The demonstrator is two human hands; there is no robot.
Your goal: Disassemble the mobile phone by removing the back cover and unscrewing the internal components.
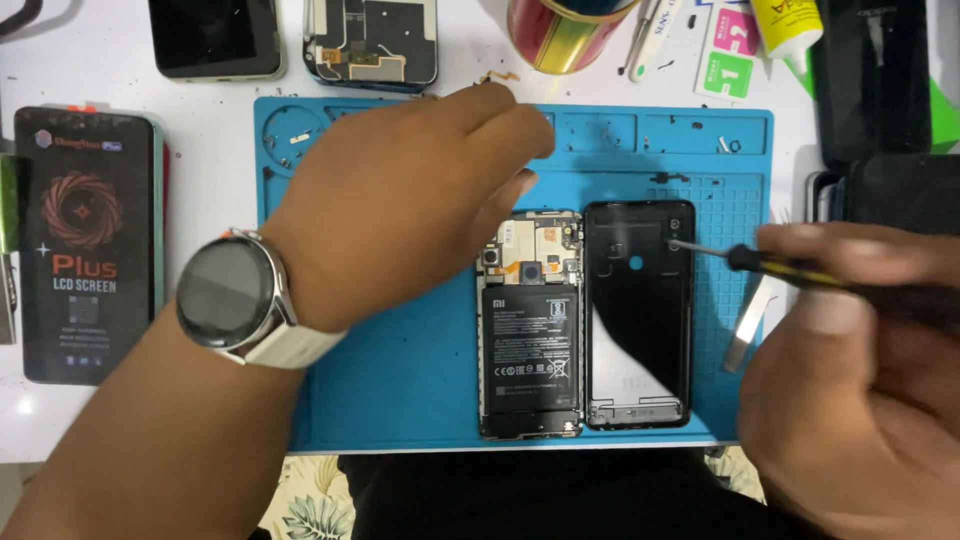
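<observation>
Gripping a screwdriver (790, 268), the right hand (850, 400) sets its tip on the black back cover (640, 330), near the top. This cover lies on the blue mat (400, 370) just beside the opened phone (530, 330) (battery showing). Fingers pinched together, the left hand (400, 200) hovers over the mat's upper trays; what it pinches cannot be told.

Mat (400, 380) blue; opened phone (530, 330) black with black battery; back cover (640, 320) glossy black; screwdriver (790, 268) black and yellow.

A phone repair workbench: a blue repair mat (400, 380) holds an opened phone (530, 325), with spare phone parts (372, 40) just beyond the mat.
</observation>
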